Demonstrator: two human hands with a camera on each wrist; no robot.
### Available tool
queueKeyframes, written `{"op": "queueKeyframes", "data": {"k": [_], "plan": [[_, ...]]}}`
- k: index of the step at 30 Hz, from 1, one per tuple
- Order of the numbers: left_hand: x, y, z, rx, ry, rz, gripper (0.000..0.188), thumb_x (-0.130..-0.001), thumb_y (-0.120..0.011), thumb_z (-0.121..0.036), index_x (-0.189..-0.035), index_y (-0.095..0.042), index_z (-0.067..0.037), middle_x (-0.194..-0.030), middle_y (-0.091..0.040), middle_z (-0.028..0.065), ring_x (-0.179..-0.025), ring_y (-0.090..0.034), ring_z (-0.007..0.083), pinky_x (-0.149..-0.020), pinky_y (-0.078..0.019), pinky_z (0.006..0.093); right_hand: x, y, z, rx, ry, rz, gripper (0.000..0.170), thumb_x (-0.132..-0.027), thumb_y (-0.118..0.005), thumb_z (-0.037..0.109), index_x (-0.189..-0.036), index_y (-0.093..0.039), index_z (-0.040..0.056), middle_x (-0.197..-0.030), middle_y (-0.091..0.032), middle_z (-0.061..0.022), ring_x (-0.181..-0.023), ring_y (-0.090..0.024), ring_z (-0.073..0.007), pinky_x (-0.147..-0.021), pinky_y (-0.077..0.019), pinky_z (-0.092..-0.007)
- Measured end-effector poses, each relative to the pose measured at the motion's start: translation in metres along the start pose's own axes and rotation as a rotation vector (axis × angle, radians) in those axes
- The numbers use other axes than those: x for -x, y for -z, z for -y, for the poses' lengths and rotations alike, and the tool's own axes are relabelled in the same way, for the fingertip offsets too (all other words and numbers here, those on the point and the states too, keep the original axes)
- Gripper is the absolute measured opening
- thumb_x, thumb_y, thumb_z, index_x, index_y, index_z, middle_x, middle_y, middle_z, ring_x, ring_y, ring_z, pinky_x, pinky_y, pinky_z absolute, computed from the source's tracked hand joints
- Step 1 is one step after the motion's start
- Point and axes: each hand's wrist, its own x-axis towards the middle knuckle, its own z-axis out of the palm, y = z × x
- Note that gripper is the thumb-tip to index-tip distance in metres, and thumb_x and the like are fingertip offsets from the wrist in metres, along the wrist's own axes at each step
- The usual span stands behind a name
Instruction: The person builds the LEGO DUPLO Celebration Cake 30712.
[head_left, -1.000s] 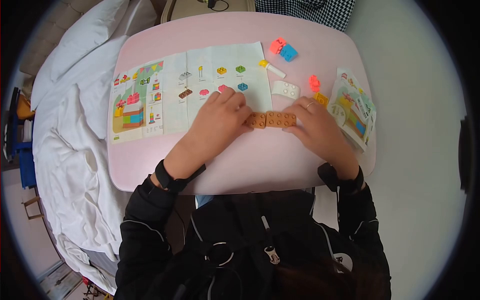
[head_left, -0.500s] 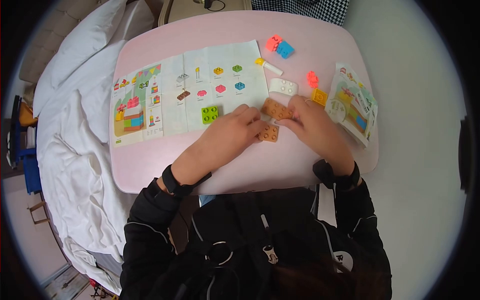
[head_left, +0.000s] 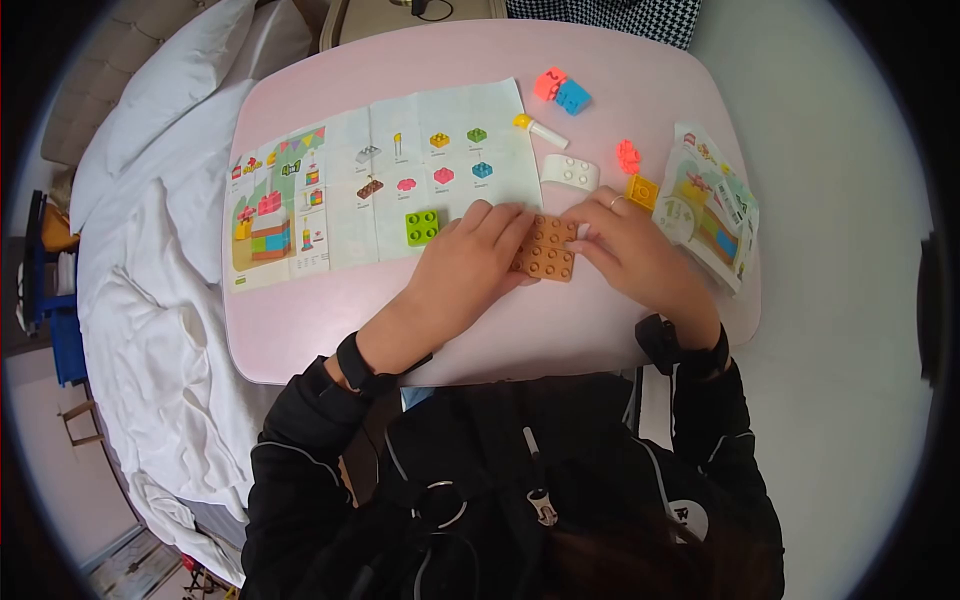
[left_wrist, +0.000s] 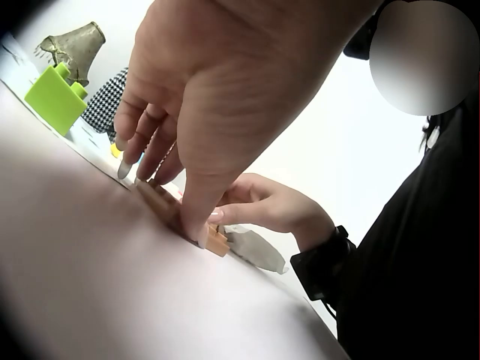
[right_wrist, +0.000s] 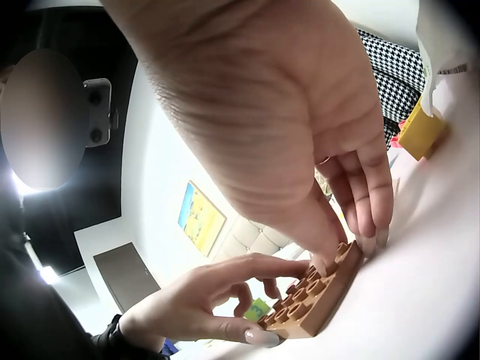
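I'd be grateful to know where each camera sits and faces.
Head: on the person's head, facing forward and down at the table and brown bricks; shows the left hand, right hand and black sleeves.
Left wrist: past the left palm to the bricks; right hand beyond.
Right wrist: past the right palm to the bricks; left hand beyond.
Both wrist views share the bricks and green brick.

From my head view I see two matte, caramel-brown building bricks, the farther brick (head_left: 551, 231) and the nearer brick (head_left: 549, 264), lying side by side with their long sides together and studs facing up. Each carries two rows of round studs with ringed tops, and the left ends are partly hidden from me. In my right wrist view their straight, plain sides sit low and flat on the pink tabletop (head_left: 480, 345).
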Motion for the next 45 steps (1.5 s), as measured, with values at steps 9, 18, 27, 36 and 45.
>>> {"op": "queueKeyframes", "data": {"k": [9, 18, 27, 36, 45], "plan": [[-0.001, 0.007, 0.0, 0.075, 0.038, 0.029, 0.064, -0.069, -0.083, -0.024, -0.124, -0.058, -0.003, -0.119, -0.059, 0.0081, -0.104, -0.056, 0.0278, -0.091, -0.0497, 0.0378, 0.006, 0.003, 0.008, 0.104, 0.064, 0.002, 0.05, -0.075, -0.081, 0.02, -0.118, -0.059, 0.0069, -0.107, -0.056, -0.0088, -0.099, -0.057, -0.0262, -0.087, -0.0464, -0.0349], [-0.01, 0.014, 0.005, 0.113, 0.048, 0.107, 0.063, -0.069, -0.085, -0.028, -0.12, -0.058, -0.002, -0.114, -0.055, 0.0105, -0.105, -0.057, 0.0296, -0.09, -0.0496, 0.0384, -0.004, 0.009, 0.007, 0.091, 0.081, 0.064, 0.051, -0.074, -0.08, 0.021, -0.119, -0.059, 0.0066, -0.111, -0.057, -0.0102, -0.099, -0.057, -0.0311, -0.087, -0.047, -0.0395], [-0.014, 0.009, 0.002, 0.086, 0.11, 0.16, 0.06, -0.069, -0.086, -0.022, -0.116, -0.055, -0.002, -0.117, -0.051, 0.012, -0.107, -0.056, 0.0317, -0.089, -0.0499, 0.0395, -0.042, 0.011, -0.008, 0.319, 0.013, -0.254, 0.034, -0.085, -0.071, 0.019, -0.113, -0.061, 0.0035, -0.111, -0.059, -0.0138, -0.095, -0.063, -0.0325, -0.078, -0.0524, -0.0415], [-0.012, 0.007, 0.003, 0.144, 0.144, 0.138, 0.058, -0.07, -0.085, -0.02, -0.117, -0.055, -0.001, -0.116, -0.05, 0.0119, -0.107, -0.056, 0.0322, -0.089, -0.0503, 0.0403, -0.03, 0.01, 0.006, 0.316, -0.069, -0.243, 0.032, -0.087, -0.067, 0.023, -0.106, -0.055, 0.0001, -0.102, -0.061, -0.0181, -0.093, -0.063, -0.036, -0.076, -0.0517, -0.045], [-0.015, 0.006, 0.005, 0.197, 0.145, 0.127, 0.059, -0.069, -0.086, -0.018, -0.117, -0.056, -0.001, -0.115, -0.051, 0.0113, -0.105, -0.057, 0.0316, -0.087, -0.0511, 0.0402, 0.001, 0.004, 0.027, 0.179, -0.042, -0.111, 0.031, -0.086, -0.065, 0.018, -0.112, -0.055, 0.0036, -0.102, -0.06, -0.015, -0.095, -0.061, -0.0352, -0.078, -0.0497, -0.0434]]}}
